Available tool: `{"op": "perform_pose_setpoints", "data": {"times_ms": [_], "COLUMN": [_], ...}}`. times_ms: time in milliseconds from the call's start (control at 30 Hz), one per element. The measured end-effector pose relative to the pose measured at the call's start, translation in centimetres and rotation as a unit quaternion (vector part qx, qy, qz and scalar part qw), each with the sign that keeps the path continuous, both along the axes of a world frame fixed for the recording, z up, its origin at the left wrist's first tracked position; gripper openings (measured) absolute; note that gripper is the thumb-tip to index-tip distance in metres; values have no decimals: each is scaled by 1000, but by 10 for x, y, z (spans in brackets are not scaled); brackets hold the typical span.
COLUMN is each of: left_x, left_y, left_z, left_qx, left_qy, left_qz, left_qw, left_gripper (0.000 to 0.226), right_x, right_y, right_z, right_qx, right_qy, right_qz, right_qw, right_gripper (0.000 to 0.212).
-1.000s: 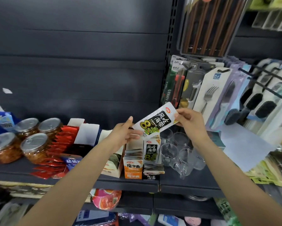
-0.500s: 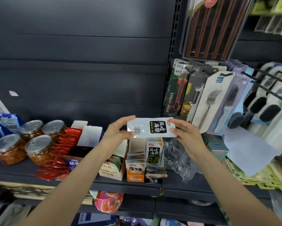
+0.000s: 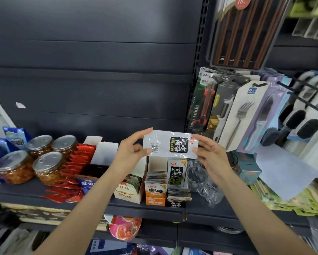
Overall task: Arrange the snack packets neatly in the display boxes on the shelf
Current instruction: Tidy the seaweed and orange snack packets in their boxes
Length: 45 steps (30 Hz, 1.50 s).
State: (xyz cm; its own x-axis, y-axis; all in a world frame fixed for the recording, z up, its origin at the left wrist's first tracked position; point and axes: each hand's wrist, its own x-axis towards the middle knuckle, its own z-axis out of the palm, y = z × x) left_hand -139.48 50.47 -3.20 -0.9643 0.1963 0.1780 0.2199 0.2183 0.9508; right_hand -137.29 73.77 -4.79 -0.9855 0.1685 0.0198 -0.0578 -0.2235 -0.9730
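Two hands hold one packet (image 3: pixel 170 145) level above the display boxes (image 3: pixel 157 183) on the shelf (image 3: pixel 92 206): left hand (image 3: pixel 130 153) fingers pinch its barcode end, right hand (image 3: pixel 212 159) fingers its other end. It is best stood upright and slid into the matching box. Earlier it was tilted, printed front showing; now its back faces out.

Silver snack packet (image 3: pixel 170 144): flat, long axis horizontal, back side toward the camera, showing barcode at left and black label at right. Held in the air above the display boxes. Orange display box (image 3: pixel 155 196) and black display box (image 3: pixel 176 202) stand side by side at the shelf (image 3: pixel 117 207) front edge, packets upright inside.
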Motion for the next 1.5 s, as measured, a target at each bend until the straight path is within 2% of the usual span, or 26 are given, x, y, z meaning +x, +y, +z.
{"op": "perform_pose_setpoints", "data": {"times_ms": [133,233,367,500,533,567,633,700,867,1100,1233,1300,1367,1500], "left_x": [-4,-6,-10,-15,-17,-20,-23,-20,-16,-23,-26,-28,-30,-34], "left_y": [-1,-4,0,11,14,15,14,12,6,3,4,4,4,5], "left_z": [-2,-5,-11,-18,-23,-29,-41,-48,-59,-59,-59,-60,-62,-64], "left_qx": [44,136,161,180,147,74,-127,-253,-382,-418,-422,-428,-431,-438], "left_qy": [-61,-150,-225,-296,-289,-257,-139,-64,-64,-57,-45,-39,-41,-44], "left_qz": [12,14,16,18,25,26,8,-40,-141,-165,-179,-183,-185,-191], "left_qw": [997,979,961,938,946,963,982,965,911,891,888,884,882,878], "left_gripper": [52,39,26,20,21,22,24,33,70,62,51,48,47,48], "right_x": [-1,0,0,1,1,1,0,-1,-2,-24,-39,-44,-47,-49], "right_y": [0,1,8,16,18,20,27,34,39,17,-1,-6,-7,-8], "right_z": [4,8,10,10,9,7,3,1,-5,-38,-51,-57,-64,-78], "right_qx": [59,129,345,414,431,444,453,460,524,604,676,706,712,700], "right_qy": [10,44,119,123,118,111,97,83,61,43,-4,-14,-3,24], "right_qz": [6,14,-55,-77,-78,-80,-86,-87,-56,59,97,99,81,-7], "right_qw": [998,991,929,899,891,885,882,880,848,793,730,701,697,714], "right_gripper": [37,40,23,7,6,7,8,9,10,19,28,23,21,25]}}
